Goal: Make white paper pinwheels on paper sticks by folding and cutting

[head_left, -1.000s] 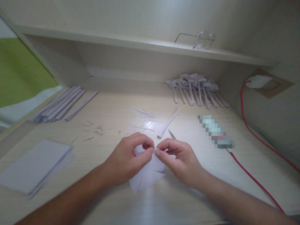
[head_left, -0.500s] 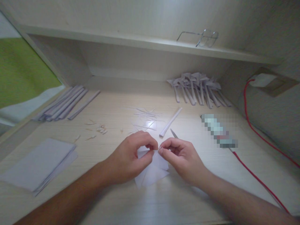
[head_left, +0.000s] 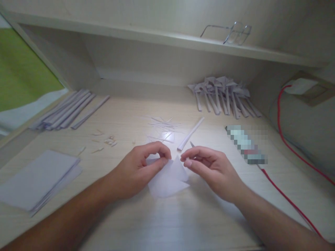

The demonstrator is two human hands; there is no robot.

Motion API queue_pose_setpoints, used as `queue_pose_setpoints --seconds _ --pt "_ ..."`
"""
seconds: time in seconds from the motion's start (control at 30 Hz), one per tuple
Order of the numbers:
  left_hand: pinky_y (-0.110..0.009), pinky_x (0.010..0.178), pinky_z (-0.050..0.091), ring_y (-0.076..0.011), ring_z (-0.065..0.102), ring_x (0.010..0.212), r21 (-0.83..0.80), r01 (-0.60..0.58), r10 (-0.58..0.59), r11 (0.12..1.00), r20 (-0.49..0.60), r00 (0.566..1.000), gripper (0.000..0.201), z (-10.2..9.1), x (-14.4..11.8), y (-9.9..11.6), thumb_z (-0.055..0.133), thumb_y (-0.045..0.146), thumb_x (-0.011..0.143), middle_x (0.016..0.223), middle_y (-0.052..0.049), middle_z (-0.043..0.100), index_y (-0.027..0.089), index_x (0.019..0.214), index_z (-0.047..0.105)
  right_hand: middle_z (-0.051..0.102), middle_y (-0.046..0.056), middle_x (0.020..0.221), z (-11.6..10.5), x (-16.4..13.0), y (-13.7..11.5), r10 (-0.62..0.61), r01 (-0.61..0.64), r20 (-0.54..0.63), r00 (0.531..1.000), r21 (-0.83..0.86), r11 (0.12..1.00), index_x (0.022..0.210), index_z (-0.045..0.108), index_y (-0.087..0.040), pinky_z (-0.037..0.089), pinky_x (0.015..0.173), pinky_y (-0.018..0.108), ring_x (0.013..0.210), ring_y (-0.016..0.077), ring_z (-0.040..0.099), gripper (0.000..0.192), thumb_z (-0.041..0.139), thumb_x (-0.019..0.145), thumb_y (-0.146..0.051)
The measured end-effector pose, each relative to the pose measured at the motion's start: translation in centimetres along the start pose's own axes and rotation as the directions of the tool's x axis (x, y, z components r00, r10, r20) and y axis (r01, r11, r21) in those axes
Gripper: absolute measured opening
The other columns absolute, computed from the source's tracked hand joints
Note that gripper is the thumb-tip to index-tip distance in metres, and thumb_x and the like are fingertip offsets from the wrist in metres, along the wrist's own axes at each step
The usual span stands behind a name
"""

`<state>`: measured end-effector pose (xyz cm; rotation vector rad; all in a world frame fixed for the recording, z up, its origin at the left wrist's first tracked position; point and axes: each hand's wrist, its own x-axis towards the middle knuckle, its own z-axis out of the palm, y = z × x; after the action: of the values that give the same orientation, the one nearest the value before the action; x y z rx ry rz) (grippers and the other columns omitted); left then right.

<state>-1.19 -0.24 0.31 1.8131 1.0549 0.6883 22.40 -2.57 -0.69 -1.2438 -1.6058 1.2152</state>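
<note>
My left hand is closed in a pinch, thumb against index finger, on the upper edge of a white piece of paper. Slits divide this paper into pointed flaps, and one flap stands up between the hands. Just right of that flap is my right hand, its fingers curled and thumb close to the fingertips. Whatever may be between them is too small to make out. Beyond the hands lies a rolled paper stick, with the metal tip of a tool showing behind my right fingers.
Paper pinwheels with stick handles lie at the back right, paper sticks at the back left. Folded sheets, small pale bits and thin strips are on the desk. A phone has a red cable; glasses rest on the shelf.
My hands have drawn apart, the right one moving away from the paper to the right. One paper flap now shows between them. The camera view has shifted slightly.
</note>
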Motion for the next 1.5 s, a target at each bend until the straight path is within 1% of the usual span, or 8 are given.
queue_pose_setpoints --seconds 0.13,0.23,0.4,0.57,0.67,0.97,1.13,1.5 --pt "-0.026 0.083 0.049 -0.015 0.067 0.089 0.007 -0.063 0.063 0.998 -0.014 0.998 0.015 -0.1 0.1 0.0 0.061 0.023 0.095 0.093 0.002 0.075 0.023 0.091 0.075 0.074 0.002 0.087 0.2 0.0 -0.2 -0.028 0.033 -0.045 0.999 0.105 0.994 0.104 0.072 -0.021 0.053 0.075 0.029 0.082 0.0163 0.069 0.011 0.068 0.094 -0.024" --pt "-0.026 0.084 0.049 -0.0147 0.067 0.089 0.015 -0.078 0.078 0.997 -0.017 0.997 0.015 -0.1 0.1 0.1 0.061 0.022 0.095 0.093 0.002 0.076 0.024 0.091 0.075 0.076 0.002 0.089 0.5 -0.6 -0.5 -0.067 0.071 -0.026 0.997 0.154 0.986 0.122 0.061 -0.024 0.056 0.074 0.031 0.082 0.0173 0.071 0.029 0.069 0.094 -0.022" --pt "-0.026 0.083 0.049 -0.015 0.067 0.088 0.0 -0.068 0.068 0.998 -0.035 0.997 0.013 0.0 0.0 0.2 0.062 0.021 0.093 0.092 0.003 0.075 0.023 0.089 0.075 0.078 0.004 0.09 0.8 -1.1 -0.6 -0.162 0.16 -0.026 0.986 -0.071 0.985 0.094 0.077 -0.022 0.057 0.073 0.031 0.079 0.0176 0.072 0.004 0.074 0.092 -0.021" --pt "-0.026 0.082 0.048 -0.0148 0.067 0.09 0.003 -0.047 0.047 0.999 -0.031 0.998 0.013 0.5 0.2 0.0 0.062 0.021 0.093 0.092 0.003 0.075 0.023 0.091 0.074 0.077 0.001 0.09 1.0 -1.5 -0.4 -0.249 0.235 -0.145 0.958 -0.107 0.966 0.098 0.078 -0.027 0.056 0.073 0.029 0.078 0.0155 0.07 0.01 0.073 0.092 -0.02" --pt "-0.025 0.08 0.048 -0.0145 0.066 0.089 -0.004 -0.026 0.026 1.0 -0.026 0.999 0.014 0.8 0.2 -0.2 0.061 0.021 0.093 0.091 0.003 0.074 0.023 0.09 0.074 0.077 0.0 0.085 1.4 -1.9 -0.5 -0.295 0.278 -0.129 0.947 -0.131 0.952 0.098 0.077 -0.026 0.056 0.069 0.029 0.073 0.0151 0.069 0.009 0.076 0.091 -0.02" --pt "-0.026 0.072 0.045 -0.0149 0.062 0.081 -0.102 0.016 -0.019 0.995 -0.028 0.999 0.012 0.7 0.2 -0.3 0.06 0.019 0.087 0.082 0.002 0.07 0.02 0.082 0.072 0.077 0.004 0.082 2.1 -1.2 0.5 -0.02 0.019 0.009 1.0 0.033 0.999 0.1 0.074 -0.018 0.058 0.067 0.028 0.074 0.0168 0.073 0.013 0.068 0.096 -0.03" --pt "-0.026 0.071 0.045 -0.0155 0.061 0.079 -0.121 0.002 -0.007 0.993 -0.039 0.999 0.013 0.5 0.3 -0.2 0.059 0.019 0.084 0.081 0.001 0.07 0.019 0.081 0.072 0.075 0.004 0.085 1.9 -1.1 0.7 -0.027 0.023 0.043 0.999 0.093 0.995 0.103 0.072 -0.018 0.059 0.071 0.03 0.076 0.0168 0.072 0.013 0.063 0.099 -0.027" --pt "-0.025 0.068 0.046 -0.0146 0.063 0.078 -0.133 0.039 -0.038 0.99 0.005 0.999 0.012 0.6 0.1 0.2 0.064 0.022 0.087 0.083 0.001 0.073 0.02 0.083 0.075 0.077 0.004 0.091 1.9 -1.1 0.8 -0.107 0.109 0.074 0.992 -0.02 0.994 0.102 0.07 -0.02 0.056 0.069 0.028 0.08 0.0158 0.071 0.01 0.062 0.099 -0.022"
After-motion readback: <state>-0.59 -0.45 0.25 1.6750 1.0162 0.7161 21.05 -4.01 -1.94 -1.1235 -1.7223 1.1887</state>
